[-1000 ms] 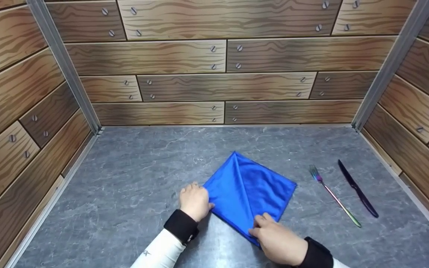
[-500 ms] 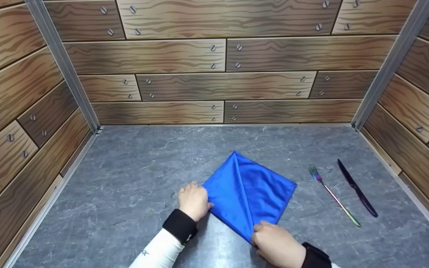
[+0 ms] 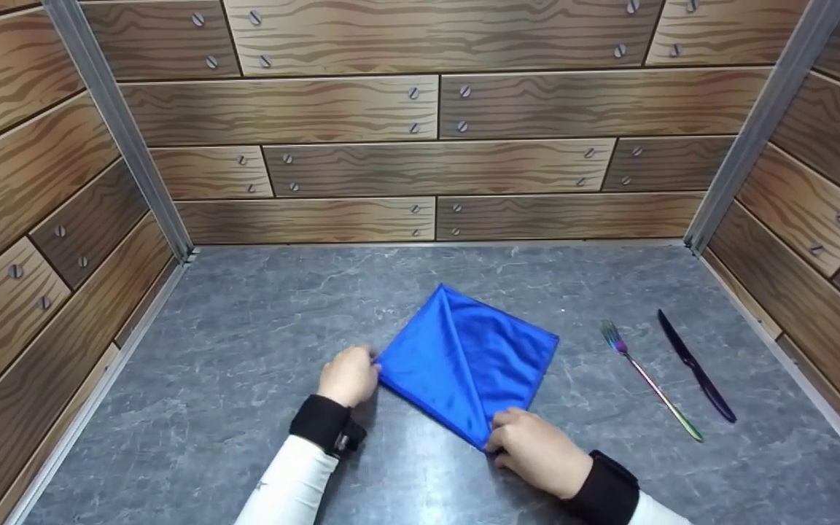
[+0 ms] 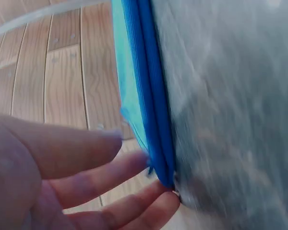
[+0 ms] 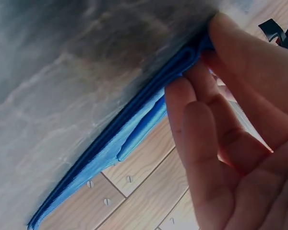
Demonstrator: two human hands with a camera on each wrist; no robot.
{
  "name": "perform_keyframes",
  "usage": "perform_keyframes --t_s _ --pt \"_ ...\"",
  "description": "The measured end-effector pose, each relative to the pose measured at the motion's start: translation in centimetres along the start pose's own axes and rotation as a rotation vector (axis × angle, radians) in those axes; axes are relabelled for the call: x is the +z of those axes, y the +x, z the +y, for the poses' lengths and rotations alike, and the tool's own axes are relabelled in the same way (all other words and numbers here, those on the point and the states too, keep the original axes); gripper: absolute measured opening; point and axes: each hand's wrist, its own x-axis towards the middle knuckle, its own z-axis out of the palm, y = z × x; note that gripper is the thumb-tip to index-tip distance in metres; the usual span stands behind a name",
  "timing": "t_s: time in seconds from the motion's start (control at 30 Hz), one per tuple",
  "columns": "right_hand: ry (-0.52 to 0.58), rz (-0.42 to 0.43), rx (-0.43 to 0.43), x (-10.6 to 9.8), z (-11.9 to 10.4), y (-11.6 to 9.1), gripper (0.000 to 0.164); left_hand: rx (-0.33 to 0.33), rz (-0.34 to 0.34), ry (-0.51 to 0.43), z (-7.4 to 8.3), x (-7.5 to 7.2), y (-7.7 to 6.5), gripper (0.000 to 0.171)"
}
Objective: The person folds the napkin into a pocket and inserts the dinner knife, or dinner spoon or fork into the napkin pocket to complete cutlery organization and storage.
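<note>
A blue cloth napkin [image 3: 456, 357], folded in layers into a square, lies on the grey tabletop with one corner towards me. At its left corner is my left hand [image 3: 349, 377]. In the left wrist view the fingertips [image 4: 161, 203] touch the napkin's corner, while the thumb stands apart from it. My right hand [image 3: 539, 448] grips the near corner. The right wrist view has the layered edge [image 5: 120, 120] running up between thumb and fingers, where the very tip of the corner is hidden.
Right of the napkin lie a rainbow-coloured fork [image 3: 650, 379] and, beyond it, a dark table knife [image 3: 695, 364]. Wood-patterned walls [image 3: 434, 168] close off the back and both sides of the tabletop [image 3: 267, 313].
Over the last half second the napkin has slid left and a little away from me. Both hands have moved the same way, the left one further out. Fork and knife lie as before.
</note>
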Motion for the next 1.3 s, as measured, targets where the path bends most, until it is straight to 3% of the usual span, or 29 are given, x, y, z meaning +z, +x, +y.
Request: perform_keyframes --t_s 0.13,0.37,0.63,0.73,0.87,1.07,1.17,1.3 --pt "0.006 0.005 -0.021 -0.2 0.1 0.0 0.02 -0.07 0.001 -0.062 -0.6 -0.5 0.4 0.026" --pt "-0.013 0.039 -0.075 0.7 1.0 0.1 0.023 -0.125 -0.09 -0.115 -0.2 -0.7 0.6 0.04" --pt "-0.08 0.06 -0.033 0.4 0.1 0.4 0.02 -0.123 -0.111 -0.122 0.2 -0.8 0.9 0.053" --pt "-0.078 0.077 -0.014 0.6 0.2 0.3 0.021 -0.104 -0.102 -0.158 -0.1 -0.6 0.9 0.041" --pt "-0.05 0.148 -0.009 0.7 0.6 0.3 0.024 -0.082 -0.089 -0.269 -0.7 -0.1 1.1 0.012" --pt "0.008 0.314 -0.005 0.4 1.7 0.3 0.024 -0.072 -0.184 -0.594 -1.8 0.4 2.0 0.044" --pt "0.04 0.354 0.021 0.2 2.1 0.2 0.024 -0.049 -0.227 -0.672 -2.1 0.5 2.3 0.037" --pt "0.036 0.365 0.05 -0.1 2.2 0.0 0.025 -0.028 -0.242 -0.682 -2.4 0.6 2.5 0.022"
